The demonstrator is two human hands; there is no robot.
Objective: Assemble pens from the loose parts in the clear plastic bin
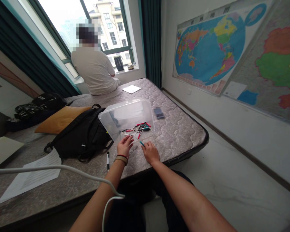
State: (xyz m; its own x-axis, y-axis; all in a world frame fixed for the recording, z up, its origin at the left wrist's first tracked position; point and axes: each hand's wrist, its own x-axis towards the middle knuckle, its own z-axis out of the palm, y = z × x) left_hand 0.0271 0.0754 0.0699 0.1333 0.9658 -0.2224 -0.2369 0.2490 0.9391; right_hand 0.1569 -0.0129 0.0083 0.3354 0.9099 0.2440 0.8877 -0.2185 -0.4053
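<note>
My right hand point(151, 152) is closed round a thin stick with a teal end point(141, 143), its pale tip pointing towards my left hand. My left hand point(125, 146) has its fingers pinched together at the near edge of the box; what they hold is too small to make out. Just beyond both hands, a clear plastic box point(125, 104) lies tipped on its side with its opening towards me. Inside it is a loose pile of thin sticks point(142, 128) in red, teal, black and silver.
A black backpack point(81, 137) lies left of the box, with an orange cushion point(60, 120) behind. A marker point(108, 161) and printed sheets point(35, 172) rest on the mattress point(181, 129). A pale cable point(87, 175) crosses over my left forearm. Another person point(93, 69) sits by the window.
</note>
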